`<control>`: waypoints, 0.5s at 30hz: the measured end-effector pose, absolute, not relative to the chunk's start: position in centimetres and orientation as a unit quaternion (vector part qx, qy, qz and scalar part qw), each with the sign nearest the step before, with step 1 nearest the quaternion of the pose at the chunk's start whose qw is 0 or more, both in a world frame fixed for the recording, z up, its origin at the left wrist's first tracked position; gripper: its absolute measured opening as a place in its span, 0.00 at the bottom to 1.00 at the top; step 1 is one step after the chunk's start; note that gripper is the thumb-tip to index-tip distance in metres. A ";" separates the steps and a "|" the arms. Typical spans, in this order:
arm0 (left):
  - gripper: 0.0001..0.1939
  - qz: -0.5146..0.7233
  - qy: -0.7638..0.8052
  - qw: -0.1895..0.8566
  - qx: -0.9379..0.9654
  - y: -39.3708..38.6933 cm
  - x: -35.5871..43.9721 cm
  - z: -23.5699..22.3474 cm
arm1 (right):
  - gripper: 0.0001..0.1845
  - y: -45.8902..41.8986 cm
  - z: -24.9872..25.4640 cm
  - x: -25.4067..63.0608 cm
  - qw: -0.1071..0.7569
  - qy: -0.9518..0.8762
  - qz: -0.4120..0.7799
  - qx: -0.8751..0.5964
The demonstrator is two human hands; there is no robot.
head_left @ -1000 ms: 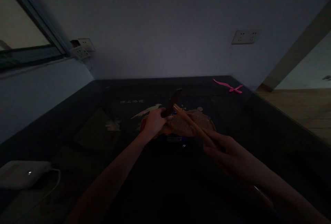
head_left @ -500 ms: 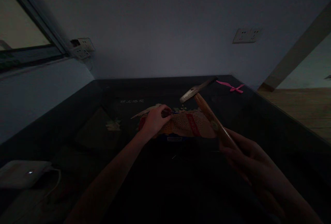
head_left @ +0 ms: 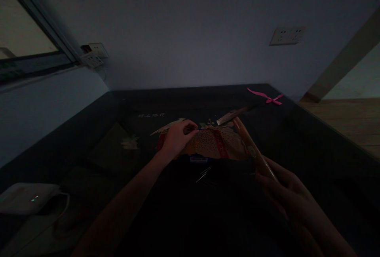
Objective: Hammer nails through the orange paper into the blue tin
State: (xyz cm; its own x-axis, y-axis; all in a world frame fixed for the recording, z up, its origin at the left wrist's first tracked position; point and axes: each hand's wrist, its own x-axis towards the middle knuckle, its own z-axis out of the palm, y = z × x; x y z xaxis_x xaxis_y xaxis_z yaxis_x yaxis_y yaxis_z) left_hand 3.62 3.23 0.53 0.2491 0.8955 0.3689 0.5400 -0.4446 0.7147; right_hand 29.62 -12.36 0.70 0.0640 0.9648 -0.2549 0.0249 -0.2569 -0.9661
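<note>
A hammer (head_left: pixel 245 132) with a wooden handle and a metal head is in my right hand (head_left: pixel 286 185), the fingers wrapped round the lower handle. Its head hangs over the right part of a flat, orange and red patterned piece (head_left: pixel 208 143) with dark spots. On the left part of that piece rests my left hand (head_left: pixel 178 138), thumb and forefinger drawn together. What they pinch, if anything, is too small and dark to make out. Several thin shiny metal pins (head_left: pixel 203 174) lie nearer to me on the dark table.
The dark glossy table (head_left: pixel 133 98) meets the wall at the back. A pink ribbon (head_left: pixel 268 99) lies at the far right corner. At the near left is a white device (head_left: pixel 28 198) with a cable. Wall sockets (head_left: pixel 287 36) are above.
The hammer head has come down and slightly right, closer to the patterned piece. My left hand stays almost where it was. The metal pins show more clearly now.
</note>
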 end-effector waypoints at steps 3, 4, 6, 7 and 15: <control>0.02 0.378 0.479 0.222 0.761 3.3 3.7 0.6 | 0.32 -12.4 0.6 29.6 0.442 -0.418 0.542 -0.579; 0.02 0.376 0.478 0.222 0.762 3.4 3.7 0.6 | 0.32 -12.5 0.6 29.6 0.445 -0.414 0.545 -0.578; 0.02 0.375 0.477 0.224 0.763 3.4 3.8 0.6 | 0.33 -12.5 0.6 29.5 0.450 -0.405 0.548 -0.577; 0.02 0.376 0.476 0.225 0.763 3.4 3.8 0.6 | 0.34 -12.6 0.6 29.5 0.453 -0.405 0.545 -0.578; 0.02 0.369 0.470 0.204 0.775 3.3 3.9 0.7 | 0.37 -12.6 0.3 29.3 0.439 -0.413 0.565 -0.564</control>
